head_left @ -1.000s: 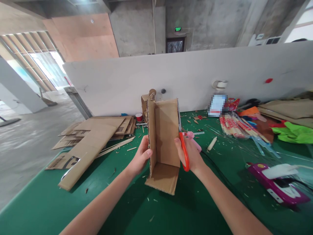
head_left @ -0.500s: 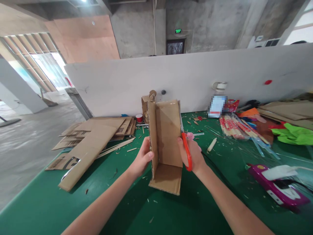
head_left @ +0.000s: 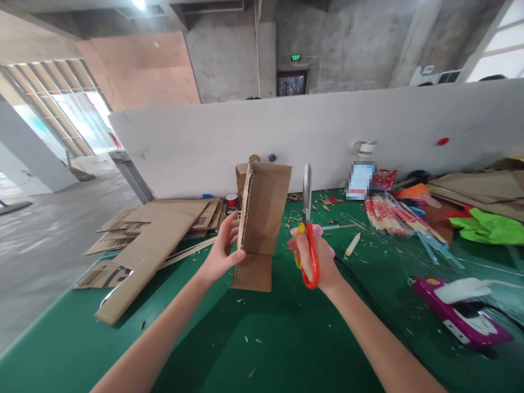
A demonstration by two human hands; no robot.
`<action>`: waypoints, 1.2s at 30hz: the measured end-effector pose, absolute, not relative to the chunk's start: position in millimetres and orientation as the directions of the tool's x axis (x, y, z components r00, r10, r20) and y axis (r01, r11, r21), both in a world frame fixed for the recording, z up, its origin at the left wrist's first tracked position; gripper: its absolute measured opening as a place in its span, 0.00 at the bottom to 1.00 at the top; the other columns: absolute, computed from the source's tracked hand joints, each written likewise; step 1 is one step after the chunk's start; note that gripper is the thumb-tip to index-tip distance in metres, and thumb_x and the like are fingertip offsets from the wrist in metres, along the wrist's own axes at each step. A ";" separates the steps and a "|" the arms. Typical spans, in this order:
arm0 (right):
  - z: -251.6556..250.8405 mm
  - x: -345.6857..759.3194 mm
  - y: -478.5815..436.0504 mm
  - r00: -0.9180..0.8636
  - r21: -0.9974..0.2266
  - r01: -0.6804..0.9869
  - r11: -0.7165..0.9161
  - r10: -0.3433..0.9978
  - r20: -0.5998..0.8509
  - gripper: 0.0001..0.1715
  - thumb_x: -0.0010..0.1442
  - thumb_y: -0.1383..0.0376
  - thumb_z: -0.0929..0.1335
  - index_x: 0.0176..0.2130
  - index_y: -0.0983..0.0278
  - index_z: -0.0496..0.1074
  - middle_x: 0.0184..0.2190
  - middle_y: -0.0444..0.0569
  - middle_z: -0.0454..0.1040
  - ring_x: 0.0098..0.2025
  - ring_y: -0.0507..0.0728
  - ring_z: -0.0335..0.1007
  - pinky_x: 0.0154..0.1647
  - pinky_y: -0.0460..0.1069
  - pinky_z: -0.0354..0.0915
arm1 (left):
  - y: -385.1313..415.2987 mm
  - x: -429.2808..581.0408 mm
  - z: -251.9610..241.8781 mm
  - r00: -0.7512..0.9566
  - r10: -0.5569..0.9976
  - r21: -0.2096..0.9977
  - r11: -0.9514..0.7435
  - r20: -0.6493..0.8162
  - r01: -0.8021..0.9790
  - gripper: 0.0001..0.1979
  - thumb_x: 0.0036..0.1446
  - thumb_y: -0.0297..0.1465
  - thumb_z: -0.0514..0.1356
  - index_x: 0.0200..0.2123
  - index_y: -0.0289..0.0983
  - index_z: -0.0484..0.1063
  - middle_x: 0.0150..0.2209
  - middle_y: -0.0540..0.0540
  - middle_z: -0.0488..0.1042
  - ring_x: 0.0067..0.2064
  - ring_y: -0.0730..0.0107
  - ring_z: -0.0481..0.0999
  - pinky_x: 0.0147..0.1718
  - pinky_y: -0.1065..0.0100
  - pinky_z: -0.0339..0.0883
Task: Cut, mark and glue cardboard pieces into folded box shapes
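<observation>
A folded brown cardboard piece (head_left: 266, 213) stands upright in front of me, slightly tilted, with a tall back panel, a narrow left side and a bottom flap. My left hand (head_left: 221, 245) is at its left side, thumb over the front edge and fingers loosely bent against the outer face. To the right of the cardboard and apart from it, my right hand (head_left: 321, 259) grips scissors (head_left: 307, 191) with red and yellow handles. Their blades point up and look closed together. Behind that hand lies a pink object (head_left: 323, 230), partly hidden.
Flat cardboard sheets (head_left: 155, 229) and thin wooden sticks (head_left: 188, 252) lie on the left. Rightward are a white glue-stick-like piece (head_left: 352, 244), packaged sticks (head_left: 385, 215), a phone (head_left: 360, 181), green cloth (head_left: 491, 226) and a purple power strip (head_left: 458, 311). Scraps dot the green table (head_left: 229, 349).
The scissors have come away from the cardboard's right edge and now stand upright in my right hand. The cardboard has shifted left and turned, its bottom flap higher in view.
</observation>
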State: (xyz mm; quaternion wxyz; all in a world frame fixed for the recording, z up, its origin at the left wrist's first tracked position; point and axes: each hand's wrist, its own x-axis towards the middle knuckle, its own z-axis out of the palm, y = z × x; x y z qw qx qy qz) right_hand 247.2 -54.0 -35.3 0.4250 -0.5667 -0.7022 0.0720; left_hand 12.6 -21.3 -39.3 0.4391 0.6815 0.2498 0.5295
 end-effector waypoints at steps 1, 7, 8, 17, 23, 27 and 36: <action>-33.8 248.4 -54.7 -0.018 -0.590 0.721 0.364 0.861 0.509 0.32 0.67 0.48 0.48 0.29 0.62 0.66 0.23 0.49 0.71 0.27 0.56 0.70 0.31 0.50 0.65 | -18.2 7.1 -37.6 0.302 0.810 0.861 -0.497 0.504 -0.104 0.42 0.47 0.43 0.67 0.63 0.45 0.55 0.58 0.41 0.63 0.61 0.49 0.60 0.57 0.56 0.55; -12.7 262.6 -61.2 -0.140 -0.676 0.621 0.396 0.905 0.401 0.30 0.63 0.43 0.54 0.39 0.63 0.69 0.34 0.52 0.72 0.33 0.58 0.71 0.40 0.56 0.66 | -6.2 -30.9 -27.1 0.326 0.825 0.883 -0.463 0.463 -0.082 0.37 0.45 0.42 0.68 0.59 0.45 0.62 0.58 0.43 0.66 0.59 0.48 0.63 0.53 0.58 0.60; -10.1 265.1 -61.5 -0.139 -0.687 0.615 0.388 0.910 0.390 0.30 0.63 0.43 0.55 0.40 0.63 0.69 0.35 0.52 0.72 0.35 0.58 0.71 0.42 0.57 0.66 | -5.8 -37.1 -23.5 0.330 0.826 0.886 -0.458 0.456 -0.076 0.36 0.46 0.43 0.67 0.58 0.46 0.63 0.58 0.44 0.66 0.59 0.49 0.63 0.53 0.58 0.60; -11.2 272.8 -55.8 -0.194 -0.644 0.665 0.378 0.920 0.339 0.25 0.62 0.45 0.58 0.40 0.61 0.68 0.35 0.51 0.73 0.43 0.62 0.70 0.51 0.60 0.61 | -7.5 -71.3 5.3 0.451 0.842 0.936 -0.351 0.297 0.037 0.33 0.45 0.44 0.67 0.56 0.46 0.68 0.56 0.46 0.70 0.58 0.46 0.65 0.51 0.59 0.64; -13.2 273.3 -45.9 0.027 -0.805 0.534 0.256 0.947 0.319 0.30 0.61 0.42 0.58 0.42 0.63 0.69 0.37 0.53 0.75 0.40 0.61 0.72 0.36 0.52 0.66 | -1.9 -75.2 -2.8 0.360 0.884 0.951 -0.308 0.298 -0.031 0.34 0.43 0.46 0.68 0.54 0.47 0.69 0.54 0.46 0.72 0.57 0.48 0.68 0.50 0.61 0.67; -3.5 289.4 -22.0 0.337 -0.863 0.475 0.173 0.870 0.360 0.35 0.57 0.37 0.57 0.39 0.63 0.68 0.40 0.57 0.74 0.40 0.62 0.73 0.31 0.51 0.66 | 2.5 -74.9 -11.8 0.226 0.935 0.959 -0.248 0.273 -0.136 0.34 0.43 0.47 0.67 0.54 0.48 0.69 0.53 0.46 0.73 0.53 0.50 0.72 0.45 0.60 0.71; 31.1 298.7 -26.1 0.238 -0.948 0.013 0.318 0.920 0.312 0.37 0.53 0.33 0.55 0.34 0.62 0.65 0.37 0.55 0.73 0.36 0.58 0.73 0.28 0.51 0.67 | 8.3 -70.0 -21.3 0.210 0.945 0.964 -0.228 0.252 -0.135 0.36 0.42 0.47 0.67 0.56 0.45 0.67 0.53 0.45 0.73 0.52 0.51 0.73 0.42 0.63 0.72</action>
